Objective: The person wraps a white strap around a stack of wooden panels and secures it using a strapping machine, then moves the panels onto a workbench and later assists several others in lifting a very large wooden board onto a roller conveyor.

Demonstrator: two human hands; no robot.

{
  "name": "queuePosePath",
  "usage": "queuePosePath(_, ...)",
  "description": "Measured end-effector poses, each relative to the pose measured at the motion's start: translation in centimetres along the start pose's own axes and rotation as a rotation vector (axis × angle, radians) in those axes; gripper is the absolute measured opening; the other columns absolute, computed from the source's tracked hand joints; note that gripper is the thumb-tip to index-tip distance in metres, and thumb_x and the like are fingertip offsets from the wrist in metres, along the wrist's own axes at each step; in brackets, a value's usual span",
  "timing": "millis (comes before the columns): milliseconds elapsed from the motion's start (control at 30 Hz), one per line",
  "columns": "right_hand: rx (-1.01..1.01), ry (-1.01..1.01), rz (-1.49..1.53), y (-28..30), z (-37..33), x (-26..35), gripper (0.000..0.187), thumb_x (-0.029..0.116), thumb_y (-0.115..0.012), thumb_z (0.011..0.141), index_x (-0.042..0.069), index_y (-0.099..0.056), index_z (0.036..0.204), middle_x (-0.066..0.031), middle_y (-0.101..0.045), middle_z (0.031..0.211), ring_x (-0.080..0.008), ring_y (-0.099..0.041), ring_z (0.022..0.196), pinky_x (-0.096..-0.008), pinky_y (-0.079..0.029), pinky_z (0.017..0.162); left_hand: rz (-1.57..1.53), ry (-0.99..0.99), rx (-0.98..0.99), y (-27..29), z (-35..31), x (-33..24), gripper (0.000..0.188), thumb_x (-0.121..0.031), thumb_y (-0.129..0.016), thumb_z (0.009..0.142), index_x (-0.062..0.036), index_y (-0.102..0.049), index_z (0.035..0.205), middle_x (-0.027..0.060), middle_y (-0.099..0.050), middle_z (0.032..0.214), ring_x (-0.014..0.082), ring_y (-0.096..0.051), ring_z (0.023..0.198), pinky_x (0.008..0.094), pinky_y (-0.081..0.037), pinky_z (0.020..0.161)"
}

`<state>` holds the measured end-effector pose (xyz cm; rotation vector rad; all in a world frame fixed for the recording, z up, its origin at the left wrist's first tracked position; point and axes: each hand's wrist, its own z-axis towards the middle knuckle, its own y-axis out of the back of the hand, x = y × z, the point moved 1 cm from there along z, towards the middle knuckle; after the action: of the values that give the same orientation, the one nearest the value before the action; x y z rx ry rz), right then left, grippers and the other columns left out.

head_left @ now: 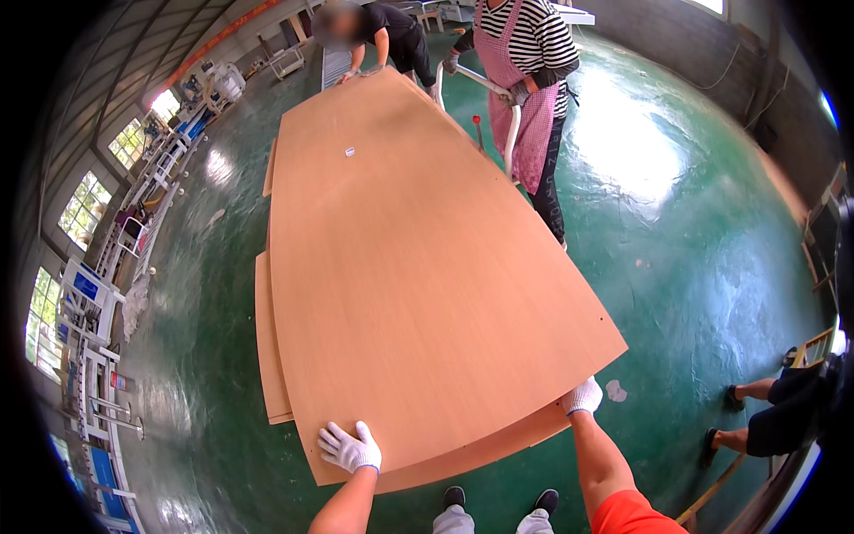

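Observation:
A large light-brown wood panel (418, 267) stretches away from me, lying on top of other panels that stick out from under its left and near edges. My left hand (350, 447), in a white knitted glove, rests flat on its near left corner with the fingers spread. At the near right edge, my gloved right hand (583, 397) grips the panel's rim; its fingertips are partly hidden by the board. A lower panel (480, 456) shows below the near edge. A small white label (350, 152) lies toward the far end of the top panel.
At the far end a co-worker in black (391, 36) has both hands on the panel. To the right, a person in a pink apron (520, 80) holds a white tubular handle (511, 138). Machines line the left wall. Another person's legs (756, 418) are at right on the green floor (676, 285).

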<state>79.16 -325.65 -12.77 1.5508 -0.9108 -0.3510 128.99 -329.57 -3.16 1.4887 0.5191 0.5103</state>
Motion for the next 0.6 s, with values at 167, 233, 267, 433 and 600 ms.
queuePosePath(167, 0.004, -0.029, 0.000, 0.2, -0.2, -0.2, 0.024, 0.026, -0.066, 0.087, 0.009, -0.074, 0.102, -0.0190, -0.072, 0.102, -0.0373, -0.072, 0.091, -0.0468, -0.059, 0.073, 0.029, -0.004, 0.019, 0.2, -0.4, -0.3, 0.076, -0.055, -0.049, 0.098, -0.0034, -0.033, 0.152, 0.0204, -0.025, 0.162, 0.0415, -0.020, 0.151, 0.0616, -0.017, 0.120)
queuePosePath(233, 0.001, -0.008, -0.004, 0.5, -0.4, 0.1, 0.024, 0.027, -0.066, 0.087, 0.009, -0.074, 0.102, -0.0190, -0.072, 0.102, -0.0371, -0.073, 0.092, -0.0465, -0.059, 0.073, 0.005, -0.010, 0.006, -0.1, -0.4, 0.1, 0.079, -0.055, -0.050, 0.097, -0.0021, -0.033, 0.152, 0.0218, -0.026, 0.161, 0.0425, -0.020, 0.150, 0.0629, -0.017, 0.119)
queuePosePath(267, 0.001, 0.003, -0.007, 0.7, -0.5, 0.2, 0.025, 0.027, -0.066, 0.087, 0.009, -0.074, 0.102, -0.0190, -0.072, 0.102, -0.0370, -0.073, 0.092, -0.0464, -0.059, 0.073, -0.006, -0.013, 0.000, -0.2, -0.4, 0.2, 0.080, -0.056, -0.050, 0.096, -0.0014, -0.034, 0.152, 0.0226, -0.027, 0.160, 0.0430, -0.020, 0.150, 0.0636, -0.016, 0.119)
queuePosePath(433, 0.011, -0.011, -0.012, 0.4, -0.4, -0.3, 0.025, 0.028, -0.067, 0.086, 0.009, -0.074, 0.101, -0.0192, -0.072, 0.101, -0.0372, -0.072, 0.092, -0.0464, -0.059, 0.074, -0.016, -0.006, 0.017, 0.0, -0.6, 0.0, 0.080, -0.056, -0.051, 0.095, -0.0015, -0.034, 0.152, 0.0224, -0.026, 0.161, 0.0430, -0.019, 0.151, 0.0634, -0.015, 0.119)
queuePosePath(600, -0.009, -0.004, -0.012, -0.1, -0.1, -0.6, 0.025, 0.029, -0.067, 0.086, 0.009, -0.074, 0.099, -0.0193, -0.072, 0.101, -0.0374, -0.072, 0.092, -0.0470, -0.059, 0.074, -0.014, 0.011, 0.021, 0.0, -0.6, 0.0, 0.080, -0.056, -0.052, 0.095, -0.0026, -0.034, 0.152, 0.0222, -0.026, 0.161, 0.0432, -0.018, 0.151, 0.0630, -0.015, 0.120)
